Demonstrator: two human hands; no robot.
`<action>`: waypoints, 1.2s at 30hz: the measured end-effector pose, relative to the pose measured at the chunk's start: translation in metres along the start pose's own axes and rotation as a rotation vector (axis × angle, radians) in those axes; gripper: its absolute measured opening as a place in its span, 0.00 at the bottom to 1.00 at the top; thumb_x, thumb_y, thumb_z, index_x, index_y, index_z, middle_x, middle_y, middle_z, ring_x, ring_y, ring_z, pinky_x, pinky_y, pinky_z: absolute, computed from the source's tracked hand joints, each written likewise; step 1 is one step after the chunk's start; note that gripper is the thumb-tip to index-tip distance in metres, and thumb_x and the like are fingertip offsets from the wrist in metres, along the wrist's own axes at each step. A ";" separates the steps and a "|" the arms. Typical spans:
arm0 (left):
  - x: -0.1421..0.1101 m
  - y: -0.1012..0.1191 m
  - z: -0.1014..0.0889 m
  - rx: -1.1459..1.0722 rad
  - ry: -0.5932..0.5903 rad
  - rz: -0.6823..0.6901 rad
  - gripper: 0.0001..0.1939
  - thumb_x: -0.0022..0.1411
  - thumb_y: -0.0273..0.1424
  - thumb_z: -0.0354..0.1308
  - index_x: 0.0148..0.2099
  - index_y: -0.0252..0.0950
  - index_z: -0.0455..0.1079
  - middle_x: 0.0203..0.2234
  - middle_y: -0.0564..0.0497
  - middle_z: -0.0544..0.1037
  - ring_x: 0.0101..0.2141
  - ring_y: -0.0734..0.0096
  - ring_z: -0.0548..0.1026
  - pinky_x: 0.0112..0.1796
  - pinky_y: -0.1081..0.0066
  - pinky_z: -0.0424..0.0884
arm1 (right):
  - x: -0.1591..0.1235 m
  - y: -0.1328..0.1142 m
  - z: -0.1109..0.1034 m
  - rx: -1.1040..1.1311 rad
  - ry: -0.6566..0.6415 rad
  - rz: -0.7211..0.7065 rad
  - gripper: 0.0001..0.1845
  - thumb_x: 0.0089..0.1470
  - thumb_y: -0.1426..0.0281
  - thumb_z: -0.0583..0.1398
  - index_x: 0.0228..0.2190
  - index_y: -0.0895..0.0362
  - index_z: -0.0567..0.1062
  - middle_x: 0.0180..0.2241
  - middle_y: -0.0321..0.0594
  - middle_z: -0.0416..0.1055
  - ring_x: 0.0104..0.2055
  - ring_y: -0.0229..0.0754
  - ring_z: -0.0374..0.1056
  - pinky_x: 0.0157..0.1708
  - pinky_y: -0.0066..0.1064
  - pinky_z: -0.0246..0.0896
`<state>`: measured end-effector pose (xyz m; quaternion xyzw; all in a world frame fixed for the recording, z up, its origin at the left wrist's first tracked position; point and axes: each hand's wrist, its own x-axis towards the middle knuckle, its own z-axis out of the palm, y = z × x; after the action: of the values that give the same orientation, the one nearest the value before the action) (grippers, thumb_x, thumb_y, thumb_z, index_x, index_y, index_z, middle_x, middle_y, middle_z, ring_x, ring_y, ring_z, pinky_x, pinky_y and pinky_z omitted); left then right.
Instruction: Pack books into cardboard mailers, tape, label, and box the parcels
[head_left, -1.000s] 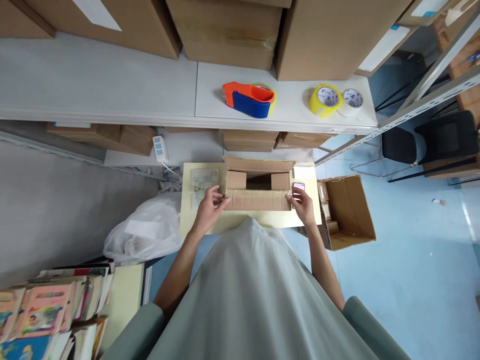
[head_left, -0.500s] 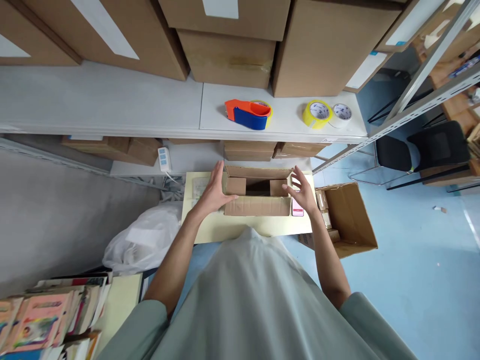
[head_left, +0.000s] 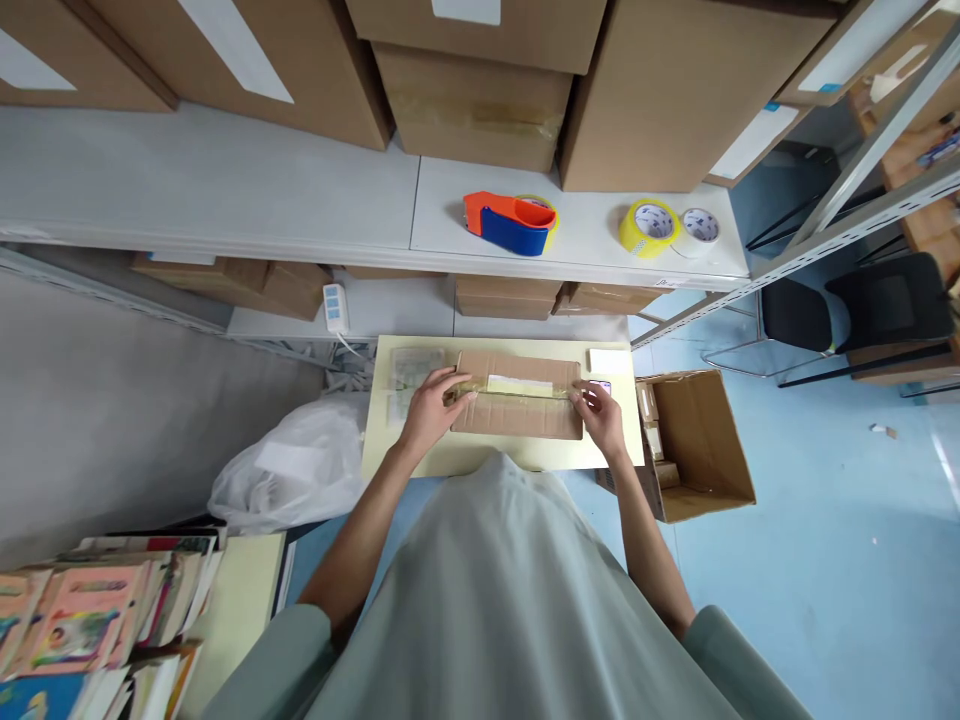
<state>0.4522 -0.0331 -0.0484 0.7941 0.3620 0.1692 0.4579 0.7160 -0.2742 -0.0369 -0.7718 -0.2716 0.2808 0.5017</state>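
Note:
A small cardboard box [head_left: 517,417] lies on the pale yellow table top in front of me, its two long top flaps folded down so they meet along the middle. A pale strip [head_left: 520,386] and shiny tape run along that seam. My left hand [head_left: 435,405] holds the left end of the box at the seam, thumb and fingers closed on it. At the right end, my right hand [head_left: 598,412] pinches the box near the seam in the same way. A phone [head_left: 602,386] shows partly behind the right hand.
A tape dispenser [head_left: 512,223] and tape rolls [head_left: 649,228] sit on the shelf above, before large cartons [head_left: 637,90]. An open carton [head_left: 701,440] stands right of the table [head_left: 401,455]. To the left are a white plastic bag [head_left: 292,465] and stacked books [head_left: 90,615].
The box's long top flaps stood open and are now folded shut. Both hands, apart and spread earlier, have closed onto the box's ends. A white item behind the right hand has come into view.

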 end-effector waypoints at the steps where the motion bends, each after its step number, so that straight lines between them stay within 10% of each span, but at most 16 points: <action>1: -0.004 0.001 0.001 -0.015 0.015 -0.013 0.21 0.71 0.51 0.64 0.55 0.43 0.82 0.61 0.41 0.77 0.61 0.49 0.79 0.55 0.54 0.84 | -0.002 0.000 0.001 0.015 0.008 0.009 0.32 0.61 0.40 0.66 0.52 0.52 0.82 0.58 0.52 0.82 0.57 0.57 0.80 0.59 0.53 0.78; 28: -0.036 0.001 0.009 -0.043 0.126 -0.028 0.13 0.70 0.41 0.63 0.53 0.45 0.81 0.60 0.43 0.79 0.64 0.49 0.76 0.62 0.51 0.78 | -0.011 -0.006 -0.003 -0.072 -0.057 -0.003 0.31 0.60 0.39 0.67 0.49 0.51 0.81 0.57 0.54 0.81 0.56 0.59 0.81 0.56 0.54 0.80; 36: 0.013 0.059 -0.036 -0.100 0.204 0.198 0.14 0.74 0.41 0.60 0.54 0.42 0.80 0.60 0.44 0.81 0.63 0.53 0.78 0.66 0.51 0.73 | 0.043 -0.096 -0.011 -0.256 0.018 -0.330 0.26 0.66 0.44 0.64 0.51 0.49 0.83 0.57 0.52 0.81 0.63 0.62 0.75 0.66 0.59 0.70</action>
<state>0.4643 -0.0201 0.0202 0.7810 0.3177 0.3111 0.4386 0.7400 -0.2172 0.0491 -0.7768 -0.4234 0.1509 0.4411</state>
